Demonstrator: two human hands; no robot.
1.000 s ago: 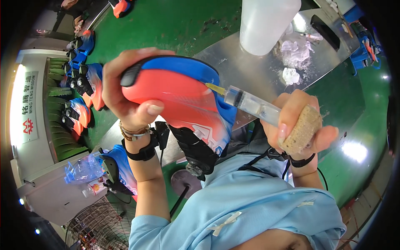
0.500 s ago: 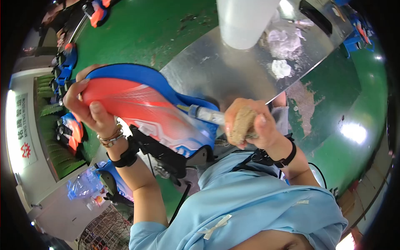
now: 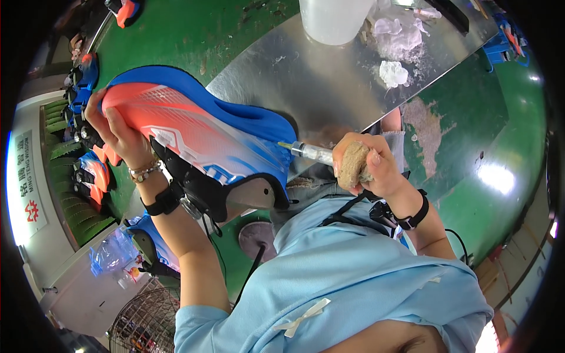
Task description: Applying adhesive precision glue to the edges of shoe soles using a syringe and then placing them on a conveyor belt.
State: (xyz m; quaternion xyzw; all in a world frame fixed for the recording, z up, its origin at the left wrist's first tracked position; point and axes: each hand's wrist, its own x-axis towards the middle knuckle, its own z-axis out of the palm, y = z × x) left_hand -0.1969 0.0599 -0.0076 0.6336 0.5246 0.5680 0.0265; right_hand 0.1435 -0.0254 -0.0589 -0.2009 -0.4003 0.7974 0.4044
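Green floor (image 3: 247, 29) flanks the metal table (image 3: 265, 76); before it, my left hand (image 3: 120, 129) clasps the shoe (image 3: 194, 132) by its toe, my right hand (image 3: 379, 170) grips syringe (image 3: 315, 153) and tan block (image 3: 354, 163): best steady the tip along the blue sole (image 3: 241, 115)

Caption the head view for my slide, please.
Left hand holds a red-and-blue shoe; right hand holds a tan block and a syringe, its yellow tip at the shoe's side.

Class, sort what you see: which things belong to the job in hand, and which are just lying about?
In use:
- coral-blue shoe, in left hand
- syringe, in right hand
- tan block, same hand

Apparently just lying about:
- clear bottle
- wire cage
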